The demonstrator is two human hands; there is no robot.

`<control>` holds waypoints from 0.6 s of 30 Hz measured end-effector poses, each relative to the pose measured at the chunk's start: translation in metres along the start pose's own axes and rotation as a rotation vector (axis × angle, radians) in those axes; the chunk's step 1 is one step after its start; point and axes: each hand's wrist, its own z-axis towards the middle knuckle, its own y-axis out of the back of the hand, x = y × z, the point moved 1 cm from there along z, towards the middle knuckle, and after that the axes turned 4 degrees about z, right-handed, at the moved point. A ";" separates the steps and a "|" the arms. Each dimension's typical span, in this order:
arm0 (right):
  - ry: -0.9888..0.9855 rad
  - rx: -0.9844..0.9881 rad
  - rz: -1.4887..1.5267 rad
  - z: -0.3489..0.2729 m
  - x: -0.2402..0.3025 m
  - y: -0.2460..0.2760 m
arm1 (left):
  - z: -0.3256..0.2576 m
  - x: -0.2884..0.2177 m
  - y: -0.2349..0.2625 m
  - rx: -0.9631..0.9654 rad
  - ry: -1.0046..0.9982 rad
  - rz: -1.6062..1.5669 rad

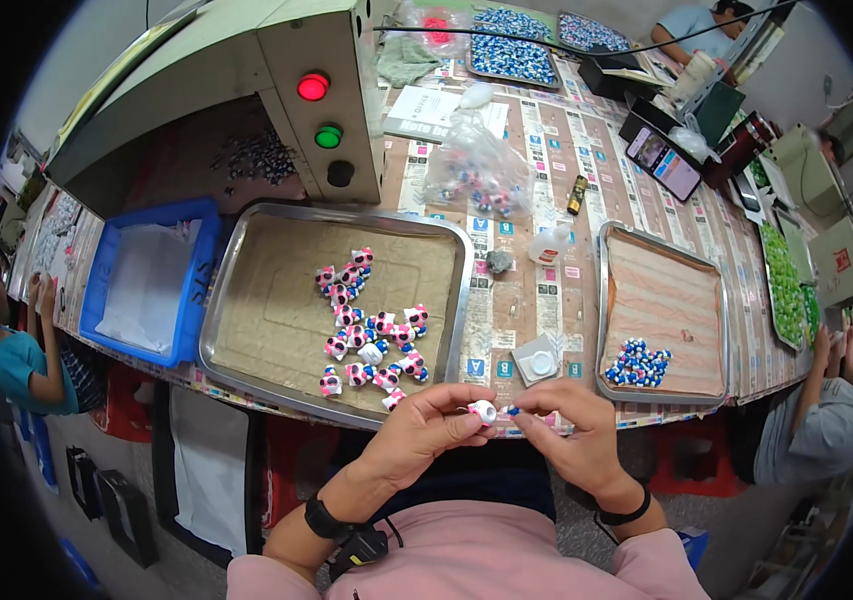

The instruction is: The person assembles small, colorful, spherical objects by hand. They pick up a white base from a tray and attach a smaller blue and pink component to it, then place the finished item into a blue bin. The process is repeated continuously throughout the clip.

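Two parts in hand: a small white-and-pink toy piece (482, 411) and a tiny blue piece (513, 410), lower centre of the frame, just apart from each other, above the near edge of the counter (521, 300).
Left hand (424, 430): closed, fingertips pinching the white-and-pink toy piece; a black band sits on the wrist.
Right hand (574, 432): closed, thumb and forefinger pinching the tiny blue piece; a black band sits on the wrist.
Large metal tray (246, 290): centre left, just beyond the left hand; lined with brown paper; carries a loose cluster of pink-white-blue toy figures (371, 335).
Smaller metal tray (611, 300): centre right, just beyond the right hand; carries a small heap of blue-and-white pieces (638, 363) in its near corner.
White square holder (536, 360): on the counter between the two trays, near the hands.
Blue bin (201, 280): left of the large tray, with white sheeting inside.
Grey machine housing (246, 60): upper left; red, green and black buttons stacked on its front panel.
Clear bag of parts (476, 165): upper centre of the counter.
Phone (662, 160): upper right, screen lit.
Other persons: one at the left edge, one at the right edge, one at the top right; their hands are well apart from the two hands described.
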 end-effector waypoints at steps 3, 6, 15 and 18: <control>-0.030 0.022 0.081 -0.002 -0.001 -0.004 | 0.000 0.000 -0.003 0.014 0.000 0.005; -0.046 0.023 0.145 -0.002 -0.001 -0.006 | -0.001 0.000 -0.004 0.010 0.004 0.007; 0.004 0.033 0.165 -0.006 -0.009 -0.008 | 0.002 0.003 -0.003 -0.009 -0.037 0.036; 0.030 0.025 0.183 -0.005 -0.009 -0.009 | 0.002 0.002 -0.003 0.000 -0.053 0.039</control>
